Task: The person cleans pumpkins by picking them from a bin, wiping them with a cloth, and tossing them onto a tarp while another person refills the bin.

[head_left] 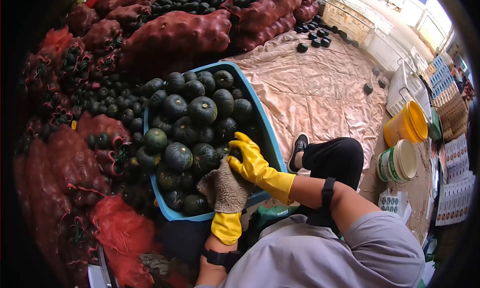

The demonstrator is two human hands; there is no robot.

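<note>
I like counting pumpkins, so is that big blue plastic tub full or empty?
Full, or nearly: round dark-green pumpkins crowd the blue plastic tub, hiding its bottom.

My right hand (250, 160): yellow glove (276, 182), smooth, glossy, rubbery. My left glove (226, 228): same finish. Cloth (232, 188) against it: matt, rough, nubby pile. Squashes (202, 109): firm-looking rind, faint sheen. Tub (266, 123): smooth blue plastic. Sacks (175, 35): red plastic-looking mesh. Ground sheet (310, 83): wrinkled fabric, matt. Yellow bucket (401, 127): smooth plastic, shiny. My shirt (325, 253): matt grey cloth. Trousers (342, 160): matt black cloth.
</note>
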